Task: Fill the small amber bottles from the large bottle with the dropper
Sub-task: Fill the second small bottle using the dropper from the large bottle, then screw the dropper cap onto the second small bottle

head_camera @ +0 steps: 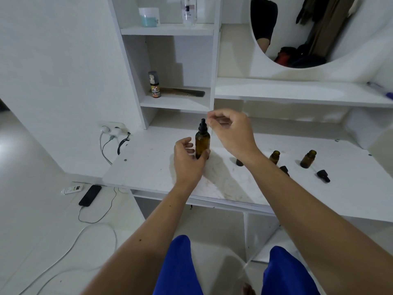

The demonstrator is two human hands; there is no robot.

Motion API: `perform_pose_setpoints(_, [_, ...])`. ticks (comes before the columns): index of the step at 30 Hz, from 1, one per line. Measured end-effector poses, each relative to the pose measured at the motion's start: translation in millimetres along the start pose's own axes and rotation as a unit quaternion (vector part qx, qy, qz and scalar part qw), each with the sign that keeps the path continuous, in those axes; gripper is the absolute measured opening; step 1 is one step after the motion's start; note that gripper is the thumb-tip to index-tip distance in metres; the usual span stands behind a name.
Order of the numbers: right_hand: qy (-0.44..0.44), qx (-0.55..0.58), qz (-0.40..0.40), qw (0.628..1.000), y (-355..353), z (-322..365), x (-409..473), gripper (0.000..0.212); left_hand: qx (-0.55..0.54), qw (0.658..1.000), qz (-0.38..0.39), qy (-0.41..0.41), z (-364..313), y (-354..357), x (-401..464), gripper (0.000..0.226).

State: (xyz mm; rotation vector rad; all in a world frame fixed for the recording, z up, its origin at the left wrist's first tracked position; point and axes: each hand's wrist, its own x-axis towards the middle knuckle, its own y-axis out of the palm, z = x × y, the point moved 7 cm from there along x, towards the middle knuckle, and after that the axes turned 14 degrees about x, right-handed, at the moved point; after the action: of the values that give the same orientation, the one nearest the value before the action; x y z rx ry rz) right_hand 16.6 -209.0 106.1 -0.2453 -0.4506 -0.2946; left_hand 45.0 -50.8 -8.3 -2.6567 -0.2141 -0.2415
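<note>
- Blue-clad knees (176,267) sit lowest in view, with both bare forearms reaching up over the white tabletop (148,167).
- Left hand (187,160) curls loosely round the base of the large amber bottle (202,144), thumb touching the glass.
- Right hand (231,133) hovers at the bottle's one o'clock, fingers pinched together beside the black dropper cap (202,124) (whether it grips anything, I cannot tell).
- Two small amber bottles (308,159) stand open at three o'clock, a loose dropper cap (323,176) lying near them.
</note>
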Motion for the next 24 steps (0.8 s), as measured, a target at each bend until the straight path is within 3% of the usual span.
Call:
perform_pose_setpoints(4, [-0.002,0.006,-0.008,1.000,-11,1,-12,0.018,-0.010,1.000,-0.021,-0.012,-2,-3,-7,0.070])
perform_pose_setpoints(11, [0.003,0.017,-0.049,0.999,-55,6,-45,0.018,-0.068,0.998,-0.015,-0.010,-20,7,-41,0.045])
perform_pose_setpoints(20, [0.046,-0.015,-0.140,0.989,-148,-30,-103,0.019,-0.032,0.995,0.076,0.058,-55,55,-88,0.024])
perform_pose_setpoints(24, [0.084,-0.087,-0.160,0.980,-171,-59,-118,0.020,-0.014,0.987,0.133,0.093,-70,82,-96,0.030])
